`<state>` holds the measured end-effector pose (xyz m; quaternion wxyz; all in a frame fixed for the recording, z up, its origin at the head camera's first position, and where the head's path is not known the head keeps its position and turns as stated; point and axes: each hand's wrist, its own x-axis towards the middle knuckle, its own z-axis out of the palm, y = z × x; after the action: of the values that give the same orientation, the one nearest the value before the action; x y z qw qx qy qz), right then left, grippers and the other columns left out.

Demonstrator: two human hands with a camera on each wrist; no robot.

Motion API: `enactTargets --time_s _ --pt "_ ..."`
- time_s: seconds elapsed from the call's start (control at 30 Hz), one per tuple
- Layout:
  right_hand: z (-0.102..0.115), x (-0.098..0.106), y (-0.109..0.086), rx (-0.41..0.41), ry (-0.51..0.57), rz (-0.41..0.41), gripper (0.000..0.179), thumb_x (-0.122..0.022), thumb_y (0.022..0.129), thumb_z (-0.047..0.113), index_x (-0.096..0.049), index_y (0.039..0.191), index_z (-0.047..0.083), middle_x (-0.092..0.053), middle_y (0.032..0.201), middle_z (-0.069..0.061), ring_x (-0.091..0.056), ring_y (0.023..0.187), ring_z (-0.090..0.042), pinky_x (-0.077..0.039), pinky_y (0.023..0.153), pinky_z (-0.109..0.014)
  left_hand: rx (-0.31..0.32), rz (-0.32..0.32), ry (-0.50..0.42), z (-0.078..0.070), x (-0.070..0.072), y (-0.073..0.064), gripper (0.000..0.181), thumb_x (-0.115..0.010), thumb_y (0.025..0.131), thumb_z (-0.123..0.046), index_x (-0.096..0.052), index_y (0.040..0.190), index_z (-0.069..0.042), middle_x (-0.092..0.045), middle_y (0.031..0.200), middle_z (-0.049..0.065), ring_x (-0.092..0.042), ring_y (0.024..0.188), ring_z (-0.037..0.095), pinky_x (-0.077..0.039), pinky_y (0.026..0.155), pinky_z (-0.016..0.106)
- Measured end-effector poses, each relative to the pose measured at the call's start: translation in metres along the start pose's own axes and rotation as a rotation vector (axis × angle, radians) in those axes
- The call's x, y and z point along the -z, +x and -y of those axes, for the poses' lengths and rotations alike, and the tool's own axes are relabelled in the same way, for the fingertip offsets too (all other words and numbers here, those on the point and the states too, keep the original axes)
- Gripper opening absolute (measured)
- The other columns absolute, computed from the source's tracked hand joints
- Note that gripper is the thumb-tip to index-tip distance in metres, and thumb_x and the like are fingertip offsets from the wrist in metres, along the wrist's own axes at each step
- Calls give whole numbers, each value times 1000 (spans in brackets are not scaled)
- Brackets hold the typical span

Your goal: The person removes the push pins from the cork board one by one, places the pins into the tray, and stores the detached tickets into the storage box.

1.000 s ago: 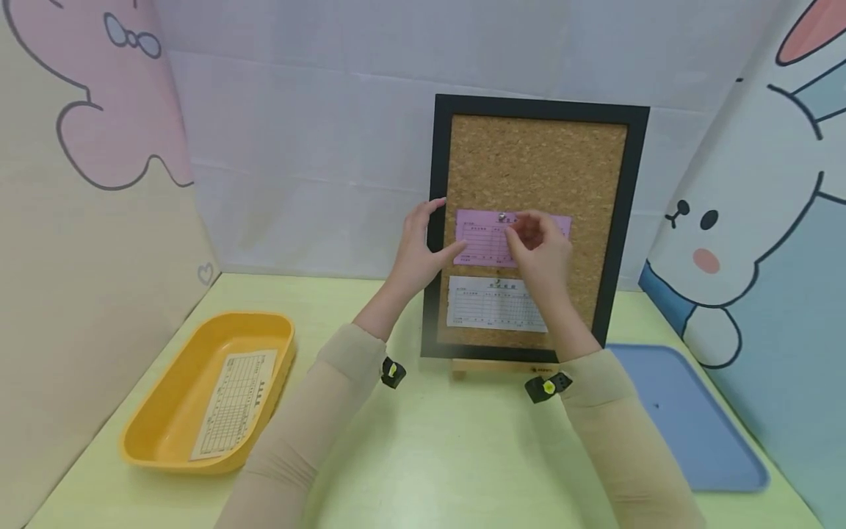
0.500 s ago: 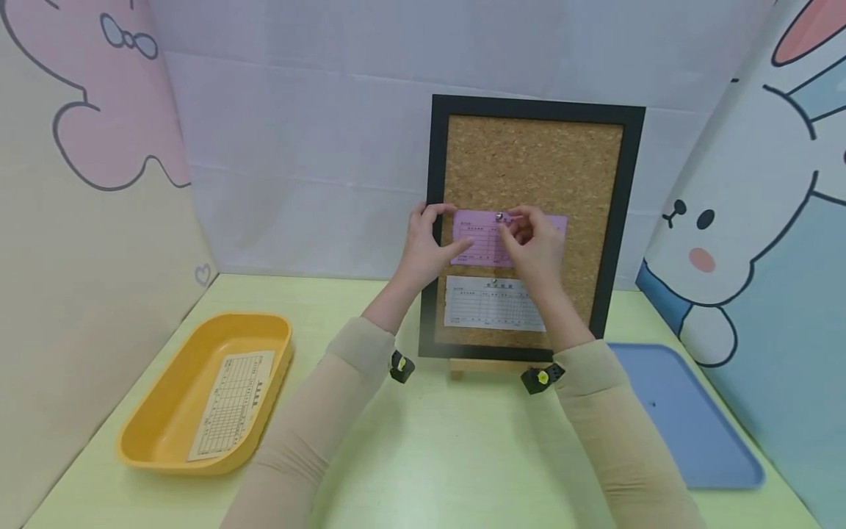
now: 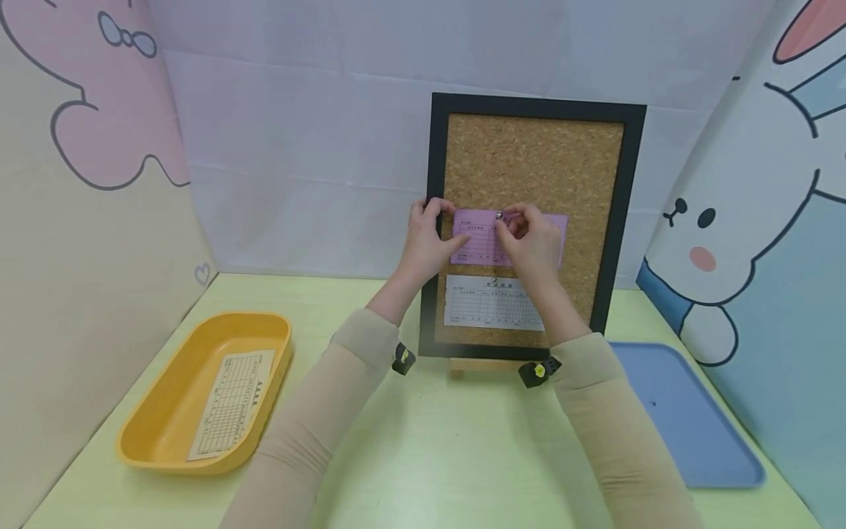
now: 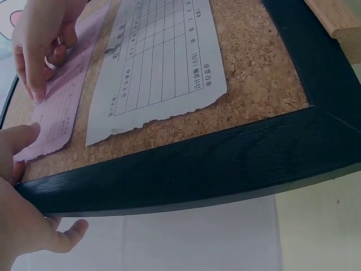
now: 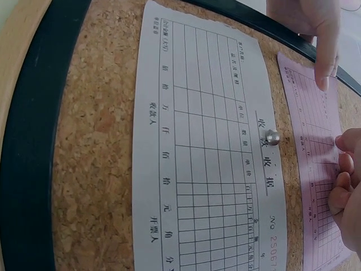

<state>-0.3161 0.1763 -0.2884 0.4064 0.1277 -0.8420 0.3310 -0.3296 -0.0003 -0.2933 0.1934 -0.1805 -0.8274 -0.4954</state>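
A black-framed cork board [image 3: 535,162] stands upright on the table, with a white receipt slip [image 3: 489,308] pinned low on it by a silver push pin [image 5: 272,137]. Above that lies a pink receipt slip [image 3: 472,239] flat against the cork. My right hand [image 3: 537,253] pinches another silver push pin [image 3: 499,215] at the pink slip's top edge between thumb and forefinger. With my left hand [image 3: 423,246] I hold the board's left edge: thumb and forefinger touch the pink slip's left end, while other fingers reach behind the frame, as the left wrist view shows.
A yellow tray [image 3: 284,345] at the left holds a pale printed slip [image 3: 231,404]. At the right lies a blue tray [image 3: 694,419] with a tiny dark object in it. A wooden stand [image 3: 489,366] supports the board; printed cloth walls surround the table.
My left forefinger has come from the frame's edge onto the pink slip's upper left corner. My right fingertips have shifted slightly left to the push pin.
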Motion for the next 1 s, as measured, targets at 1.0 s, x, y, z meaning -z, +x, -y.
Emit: enactTargets --time_s 1.0 --pt "0 -9 6 77 -95 -82 15 -65 84 13 -64 85 -1 -63 66 -11 -52 55 -20 -35 53 -26 -74 -65 4 9 -8 -1 35 -73 82 -14 -49 109 -12 -41 124 11 -42 117 23 -39 101 33"
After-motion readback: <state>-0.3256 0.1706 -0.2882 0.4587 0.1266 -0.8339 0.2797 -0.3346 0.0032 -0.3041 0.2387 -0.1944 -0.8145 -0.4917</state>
